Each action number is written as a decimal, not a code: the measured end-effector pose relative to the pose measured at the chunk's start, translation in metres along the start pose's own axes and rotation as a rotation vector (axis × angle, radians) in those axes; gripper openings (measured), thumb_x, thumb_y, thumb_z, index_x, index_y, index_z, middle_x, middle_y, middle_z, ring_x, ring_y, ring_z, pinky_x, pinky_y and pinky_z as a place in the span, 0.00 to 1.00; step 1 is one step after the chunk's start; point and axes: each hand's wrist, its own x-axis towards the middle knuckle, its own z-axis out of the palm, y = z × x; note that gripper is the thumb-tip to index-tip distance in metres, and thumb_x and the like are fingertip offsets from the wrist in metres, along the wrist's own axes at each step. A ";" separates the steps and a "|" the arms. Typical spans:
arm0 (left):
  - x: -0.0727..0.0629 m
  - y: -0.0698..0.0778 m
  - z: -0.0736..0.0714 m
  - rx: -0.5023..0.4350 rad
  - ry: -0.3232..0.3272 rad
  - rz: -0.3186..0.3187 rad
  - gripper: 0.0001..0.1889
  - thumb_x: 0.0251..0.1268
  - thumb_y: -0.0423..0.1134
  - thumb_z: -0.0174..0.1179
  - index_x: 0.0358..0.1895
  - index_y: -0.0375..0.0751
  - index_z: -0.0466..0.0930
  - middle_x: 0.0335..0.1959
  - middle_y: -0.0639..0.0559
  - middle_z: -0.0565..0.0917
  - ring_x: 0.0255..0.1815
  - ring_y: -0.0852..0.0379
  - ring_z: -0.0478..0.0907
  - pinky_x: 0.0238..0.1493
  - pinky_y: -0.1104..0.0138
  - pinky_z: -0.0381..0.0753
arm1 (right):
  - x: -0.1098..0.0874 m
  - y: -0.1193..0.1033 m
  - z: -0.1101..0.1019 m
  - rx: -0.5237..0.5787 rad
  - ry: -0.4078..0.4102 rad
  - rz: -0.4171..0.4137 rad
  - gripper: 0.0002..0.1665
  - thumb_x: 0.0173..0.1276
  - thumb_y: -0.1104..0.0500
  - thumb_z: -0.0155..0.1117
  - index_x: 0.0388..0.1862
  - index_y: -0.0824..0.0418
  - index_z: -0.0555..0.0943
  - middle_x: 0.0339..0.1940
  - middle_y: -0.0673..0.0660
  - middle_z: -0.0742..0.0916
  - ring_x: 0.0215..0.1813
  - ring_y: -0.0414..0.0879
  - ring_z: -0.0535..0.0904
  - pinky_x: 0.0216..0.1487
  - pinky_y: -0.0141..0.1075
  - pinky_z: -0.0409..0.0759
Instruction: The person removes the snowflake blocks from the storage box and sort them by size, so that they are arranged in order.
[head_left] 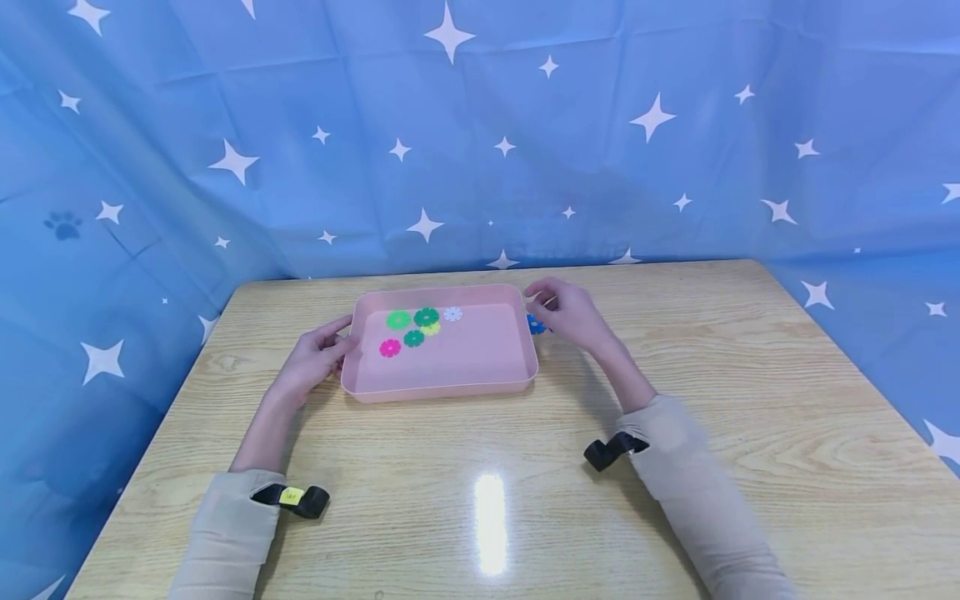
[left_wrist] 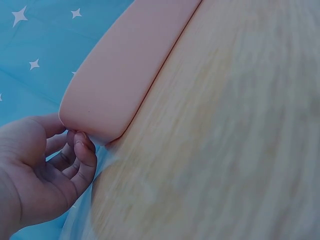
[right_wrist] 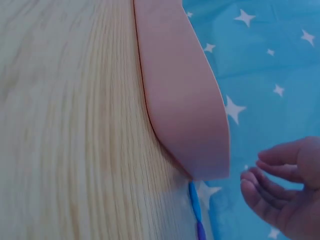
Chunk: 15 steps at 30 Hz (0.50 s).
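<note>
A pink tray (head_left: 465,358) lies on the table with several flower-shaped plastic discs in it: light green (head_left: 398,320), dark green (head_left: 426,317), yellow (head_left: 431,329), white (head_left: 452,314) and pink (head_left: 390,348). My left hand (head_left: 318,354) holds the tray's left end, its fingers bent against the end wall in the left wrist view. Beyond the tray's right end, a blue flower disc (head_left: 536,324) is partly covered by my right hand (head_left: 568,315). That hand hovers with loosely bent fingers and nothing visible between them.
A light wooden table (head_left: 420,483) carries everything. Behind it hangs a blue curtain (head_left: 360,92) with white stars. In the right wrist view, a purple edge (right_wrist: 201,231) shows just below the blue disc.
</note>
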 end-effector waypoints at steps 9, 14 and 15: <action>-0.003 0.003 -0.001 0.002 -0.008 0.000 0.31 0.79 0.41 0.55 0.79 0.39 0.58 0.39 0.45 0.74 0.30 0.62 0.74 0.31 0.72 0.78 | 0.015 -0.012 0.026 0.007 -0.032 -0.064 0.15 0.74 0.62 0.61 0.56 0.68 0.80 0.43 0.62 0.87 0.42 0.54 0.84 0.47 0.44 0.82; -0.002 0.003 -0.001 -0.005 -0.012 -0.001 0.31 0.79 0.40 0.55 0.79 0.39 0.58 0.40 0.44 0.74 0.30 0.62 0.74 0.31 0.72 0.79 | 0.021 -0.016 0.041 0.025 -0.063 -0.108 0.15 0.73 0.63 0.61 0.54 0.69 0.81 0.41 0.62 0.86 0.42 0.53 0.83 0.49 0.44 0.81; -0.002 0.003 0.000 -0.006 -0.011 -0.001 0.31 0.78 0.40 0.55 0.79 0.39 0.58 0.40 0.44 0.74 0.30 0.62 0.74 0.31 0.72 0.79 | 0.022 -0.017 0.044 0.031 -0.069 -0.111 0.15 0.73 0.63 0.61 0.54 0.69 0.81 0.41 0.61 0.86 0.42 0.53 0.82 0.50 0.44 0.81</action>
